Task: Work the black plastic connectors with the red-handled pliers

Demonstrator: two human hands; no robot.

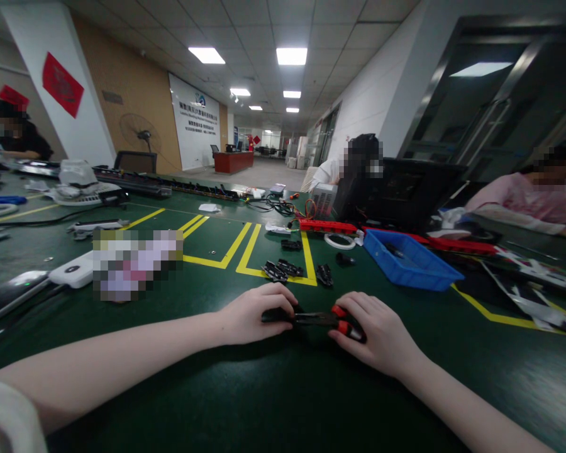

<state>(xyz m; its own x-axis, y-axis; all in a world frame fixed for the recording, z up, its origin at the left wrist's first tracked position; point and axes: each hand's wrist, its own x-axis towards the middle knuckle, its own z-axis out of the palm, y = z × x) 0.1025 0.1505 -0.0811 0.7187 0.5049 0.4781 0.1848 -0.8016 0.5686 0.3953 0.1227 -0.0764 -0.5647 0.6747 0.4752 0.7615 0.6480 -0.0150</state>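
Note:
My left hand (255,313) rests on the green table (273,402), fingers curled around a small black part (276,314). My right hand (375,330) is closed on the red-and-black handles of a pair of pliers (332,319), whose dark jaws point left and meet the black part. Several similar black parts (287,269) lie just beyond my hands, inside the yellow floor-tape lines.
A blue plastic bin (412,261) stands to the right, with red strips (327,225) and a white tape ring (339,240) behind. Phones and a white power bank (70,270) lie left. Other people sit at the far left, centre back and right.

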